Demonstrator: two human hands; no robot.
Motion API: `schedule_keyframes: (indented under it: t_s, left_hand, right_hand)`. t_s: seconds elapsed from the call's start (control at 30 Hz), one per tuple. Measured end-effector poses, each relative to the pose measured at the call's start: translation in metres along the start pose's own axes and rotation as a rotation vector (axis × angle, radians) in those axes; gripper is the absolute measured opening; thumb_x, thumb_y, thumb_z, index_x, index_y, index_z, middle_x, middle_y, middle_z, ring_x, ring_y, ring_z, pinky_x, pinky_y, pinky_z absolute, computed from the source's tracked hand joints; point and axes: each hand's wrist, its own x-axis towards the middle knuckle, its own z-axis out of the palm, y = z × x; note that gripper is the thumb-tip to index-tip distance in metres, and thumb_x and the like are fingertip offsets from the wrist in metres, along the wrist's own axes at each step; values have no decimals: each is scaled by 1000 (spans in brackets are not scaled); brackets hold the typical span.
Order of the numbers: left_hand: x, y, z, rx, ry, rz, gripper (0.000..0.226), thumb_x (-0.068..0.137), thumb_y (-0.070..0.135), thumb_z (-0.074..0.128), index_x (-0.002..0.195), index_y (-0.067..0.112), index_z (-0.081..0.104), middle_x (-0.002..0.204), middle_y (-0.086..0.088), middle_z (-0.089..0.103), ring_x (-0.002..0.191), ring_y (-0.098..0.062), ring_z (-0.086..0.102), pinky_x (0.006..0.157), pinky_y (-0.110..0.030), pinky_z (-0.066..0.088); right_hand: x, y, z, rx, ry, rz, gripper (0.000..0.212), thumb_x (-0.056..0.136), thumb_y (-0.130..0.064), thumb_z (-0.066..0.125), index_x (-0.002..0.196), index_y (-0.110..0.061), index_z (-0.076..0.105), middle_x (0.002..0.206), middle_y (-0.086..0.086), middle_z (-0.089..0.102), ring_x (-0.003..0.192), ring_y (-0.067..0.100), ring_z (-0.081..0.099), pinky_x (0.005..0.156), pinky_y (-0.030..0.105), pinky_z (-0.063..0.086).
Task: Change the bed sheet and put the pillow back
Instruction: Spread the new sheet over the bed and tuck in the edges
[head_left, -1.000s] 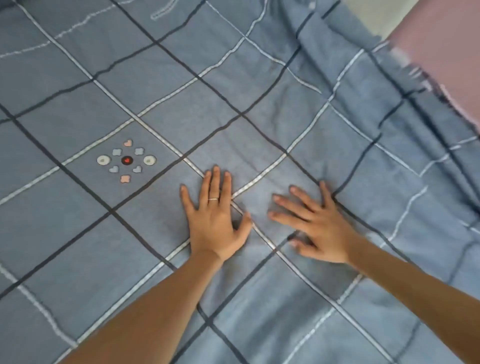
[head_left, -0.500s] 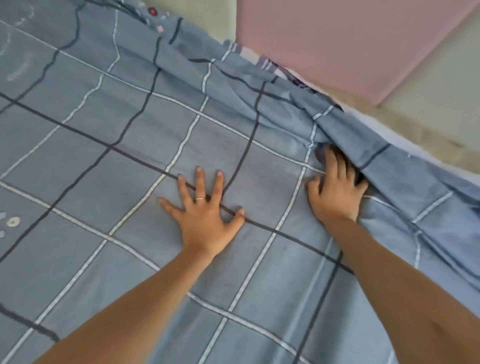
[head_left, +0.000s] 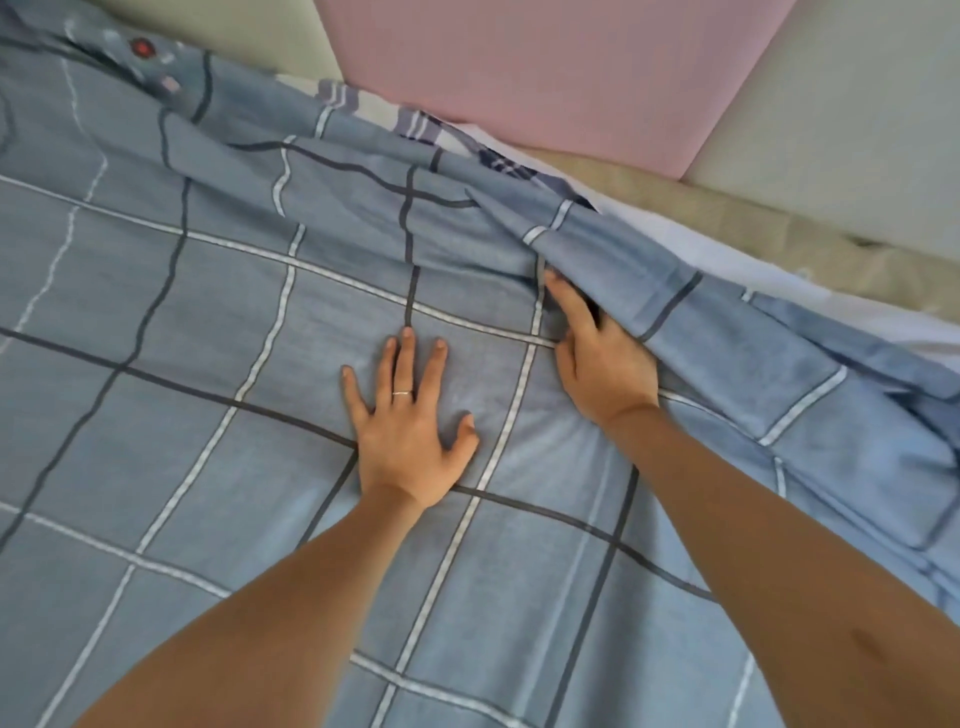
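1. The blue checked cotton bed sheet (head_left: 208, 364), lined in white and dark grey, lies spread over the bed under both hands.
2. The left hand (head_left: 410, 431) presses flat on it, fingers straight and spread.
3. The right hand (head_left: 602, 364), just beside it, pushes into a raised fold (head_left: 623, 270) of the sheet. Its forefinger is straight and the other fingers are hidden, so I cannot tell whether it grips.
4. A pink padded headboard panel (head_left: 545, 67) stands beyond the bunched far edge.

Most fingers of the right hand (head_left: 602, 364) lost to us under a fold (head_left: 628, 270) of the sheet (head_left: 208, 312), grip or not we cannot tell, our forearms (head_left: 311, 597) cut by the bottom edge, motif (head_left: 141, 48) at top left blurred, striped cloth (head_left: 415, 124) mostly covered
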Motion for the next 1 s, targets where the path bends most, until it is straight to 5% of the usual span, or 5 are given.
schedule_keyframes:
  t_s: [0.4,0.6,0.7,0.87,1.0]
  left_hand:
    - [4,1,-10,-40,-12,12,75,78,49,41,144,15,38,155,-14,25,142,-28,24,114,-58,12]
    - [5,1,-14,-60,-30,18,75,76,49,44,141,13,43,153,-15,28,142,-29,26,114,-57,14]
    - [6,1,-15,-78,-38,17,74,75,48,44,140,12,43,152,-15,29,141,-29,25,114,-56,12]
    - [6,1,-15,-86,-21,18,74,75,47,44,139,11,43,152,-16,29,141,-29,25,113,-58,14]
    - [5,0,-13,-81,-27,16,73,75,48,44,139,13,41,153,-15,28,142,-28,25,113,-57,13]
  right_hand:
    - [94,45,-93,-398,-369,73,78,83,-22,67,149,-26,25,159,17,-2,127,37,38,94,45,41]
    - [93,26,-100,-204,-331,344,54,83,-27,70,128,-11,47,111,16,59,104,35,57,79,41,46]
    - [73,18,-95,-297,-1,-102,26,65,2,71,87,-8,63,74,11,61,65,30,60,60,33,43]
    - [8,-11,-67,-333,-222,-231,23,71,-22,69,93,-16,67,113,9,60,103,27,53,88,39,41]
    - [-3,-22,-78,-243,-270,57,45,75,-25,74,115,-10,61,129,15,53,90,32,65,65,36,53]
